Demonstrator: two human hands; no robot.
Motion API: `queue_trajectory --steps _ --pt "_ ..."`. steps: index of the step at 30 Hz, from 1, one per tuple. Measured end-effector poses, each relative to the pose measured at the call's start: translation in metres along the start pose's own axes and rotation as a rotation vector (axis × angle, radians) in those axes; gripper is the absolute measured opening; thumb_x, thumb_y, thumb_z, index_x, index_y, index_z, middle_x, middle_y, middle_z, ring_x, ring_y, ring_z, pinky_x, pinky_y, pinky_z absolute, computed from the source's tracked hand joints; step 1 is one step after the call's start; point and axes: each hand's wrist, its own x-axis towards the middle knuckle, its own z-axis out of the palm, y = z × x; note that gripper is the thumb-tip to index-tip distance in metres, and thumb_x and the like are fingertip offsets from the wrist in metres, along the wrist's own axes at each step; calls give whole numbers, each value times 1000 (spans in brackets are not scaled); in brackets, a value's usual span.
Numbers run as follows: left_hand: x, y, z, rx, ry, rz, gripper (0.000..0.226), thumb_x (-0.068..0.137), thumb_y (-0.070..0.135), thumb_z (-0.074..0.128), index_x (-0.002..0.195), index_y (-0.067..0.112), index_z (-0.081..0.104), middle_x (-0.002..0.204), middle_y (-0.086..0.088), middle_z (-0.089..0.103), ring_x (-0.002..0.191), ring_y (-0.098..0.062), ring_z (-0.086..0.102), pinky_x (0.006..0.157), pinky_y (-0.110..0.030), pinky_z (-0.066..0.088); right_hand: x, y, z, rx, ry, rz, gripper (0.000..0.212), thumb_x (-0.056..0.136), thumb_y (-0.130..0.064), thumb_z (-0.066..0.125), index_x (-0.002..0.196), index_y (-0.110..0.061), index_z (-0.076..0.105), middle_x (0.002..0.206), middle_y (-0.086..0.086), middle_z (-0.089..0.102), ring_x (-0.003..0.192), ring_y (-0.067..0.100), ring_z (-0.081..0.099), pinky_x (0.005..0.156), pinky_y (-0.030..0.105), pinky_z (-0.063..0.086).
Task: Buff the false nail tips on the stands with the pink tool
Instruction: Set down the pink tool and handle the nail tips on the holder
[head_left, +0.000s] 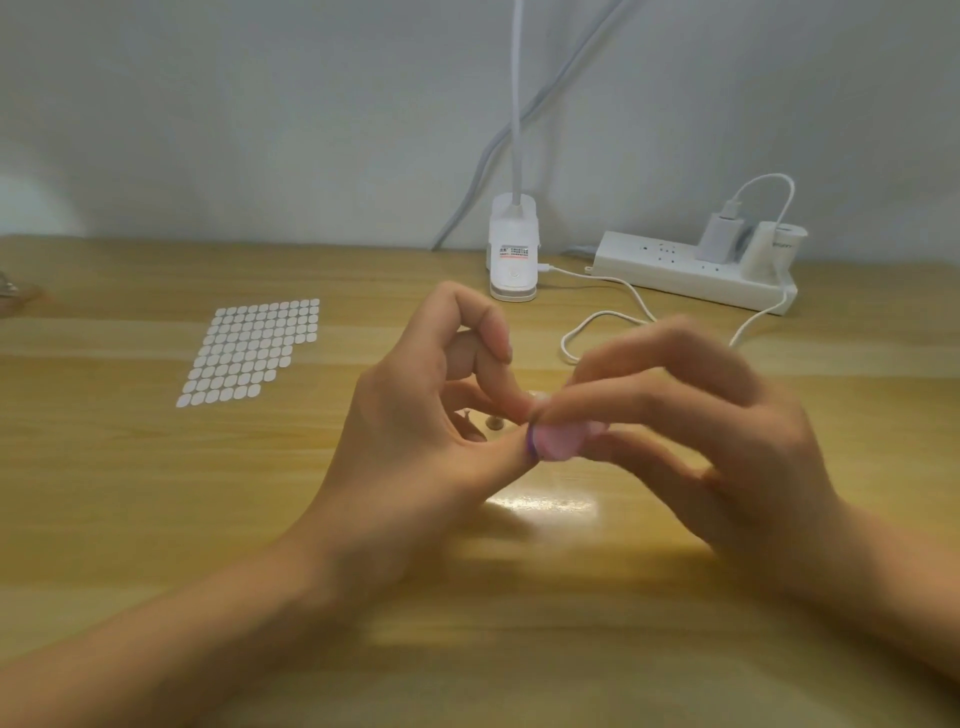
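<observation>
wooden table: pale grain, glossy, open room near and left. left hand: thumb and finger pinch a pale nail tip, blurred. right hand: fingertips clamped on the rounded pink tool, at table centre, touching the tip. sticker sheet: white ovals. lamp clamp: white, label unreadable. power strip: white, by the wall.

Hands, 2: left hand, right hand. Pink tool, 1. Sticker sheet, 1. Clip lamp, 1. Power strip, 1. Charger plug, 1.
</observation>
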Motion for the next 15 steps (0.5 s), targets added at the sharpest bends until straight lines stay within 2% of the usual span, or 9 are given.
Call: queue_trajectory --steps 4,7,9,11,13,15 --pt "-1 -1 0 -5 7 -34 40 74 15 81 89 28 46 69 3 62 71 -16 72 53 -17 41 0 10 -3 -62 32 74 16 95 -8 66 110 -14 68 99 10 63 93 21 62 83 27 50" --pt "-1 -2 1 -9 -5 -14 41 75 15 82 90 28 46 68 7 59 63 -6 66 52 -15 40 0 5 -2 -24 28 9 16 97 -14 62 112 -20 63 101 6 61 97 17 60 87 24 47" --pt "-2 -3 2 -19 -11 -11 41 75 17 83 89 29 46 67 9 58 62 -6 64 52 -14 40 -2 7 1 -33 -5 2 16 98 -17 60 112 -19 66 102 5 61 96 19 61 87 26 48" --pt "-2 -4 1 -27 -2 -11 39 76 16 81 89 30 47 69 7 60 70 -14 71 53 -21 46 -2 18 -1 -64 9 76 15 95 -12 63 109 -14 69 100 8 62 93 20 61 85 26 50" --pt "1 -2 -2 -23 -4 1 37 78 15 79 92 30 49 73 3 63 78 -21 75 57 -34 56 0 28 -6 -30 69 180 15 92 -9 66 106 -14 67 99 8 63 93 18 61 85 24 48" --pt "9 2 -6 -7 -16 12 38 80 13 80 100 28 51 79 0 66 80 -22 75 61 -33 60 3 35 -9 35 148 268 11 95 -15 66 106 -17 65 100 5 64 96 15 60 86 22 46"
